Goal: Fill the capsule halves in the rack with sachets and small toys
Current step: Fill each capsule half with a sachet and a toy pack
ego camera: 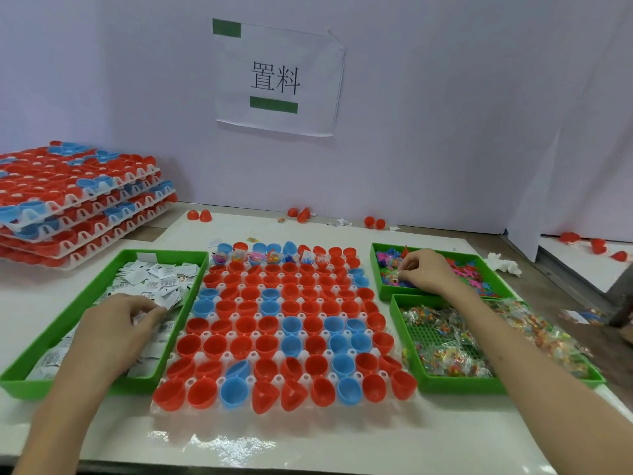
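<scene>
A white rack (219,356) in the middle holds several rows of red and blue capsule halves (291,323); only the far row (270,258) has toys and sachets in it. My left hand (113,332) rests in the green tray of white sachets (150,281) at the left, fingers pinched on a sachet (139,317). My right hand (423,270) reaches into the far right green tray of small coloured toys (469,272), fingertips closed on a small toy packet (395,277).
A second green tray (455,383) at the near right holds clear bags of small toys. Stacked racks of capsule halves (75,200) stand at the far left. Loose red capsule halves (375,222) lie along the white back wall. A paper sign (277,80) hangs there.
</scene>
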Demonstrator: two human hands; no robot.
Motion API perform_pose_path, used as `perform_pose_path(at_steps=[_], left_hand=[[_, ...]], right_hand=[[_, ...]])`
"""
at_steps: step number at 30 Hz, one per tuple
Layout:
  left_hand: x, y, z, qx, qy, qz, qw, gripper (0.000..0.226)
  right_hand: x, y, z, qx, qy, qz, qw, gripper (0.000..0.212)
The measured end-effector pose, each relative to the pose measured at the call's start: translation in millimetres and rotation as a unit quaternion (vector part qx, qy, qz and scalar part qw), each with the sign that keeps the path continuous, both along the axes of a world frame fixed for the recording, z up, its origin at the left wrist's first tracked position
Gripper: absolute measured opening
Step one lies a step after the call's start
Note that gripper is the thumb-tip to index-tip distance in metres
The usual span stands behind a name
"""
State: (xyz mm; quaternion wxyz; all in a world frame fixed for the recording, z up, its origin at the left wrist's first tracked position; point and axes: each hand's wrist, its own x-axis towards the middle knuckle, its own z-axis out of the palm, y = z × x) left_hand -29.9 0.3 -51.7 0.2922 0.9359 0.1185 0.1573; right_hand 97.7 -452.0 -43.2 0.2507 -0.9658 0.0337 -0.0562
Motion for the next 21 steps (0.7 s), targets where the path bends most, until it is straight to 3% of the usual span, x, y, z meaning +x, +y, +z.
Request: perform_pose_path(at_steps=[9,13,21], left_hand=[[-0.9,0.9,-5.1,-0.050,-0.085,0.039,0.994,0.016],[-3.7,1.1,-3.3,-0.069,-0.119,0.047,0.989,0.022],[-7.5,0.0,0.0,-0.089,-0.120,0.041,0.988,0.017]], right_hand=[[2.2,-9.4,-10.3,0.002,-0.012,-0.036,0.999,0.026],[0.9,-7.7,-8.3,0.005,-0.023,-0.040,0.999,0.019],[-1.7,-6.0,-6.1,0.025,-0.022,-0.020,0.999,0.022]])
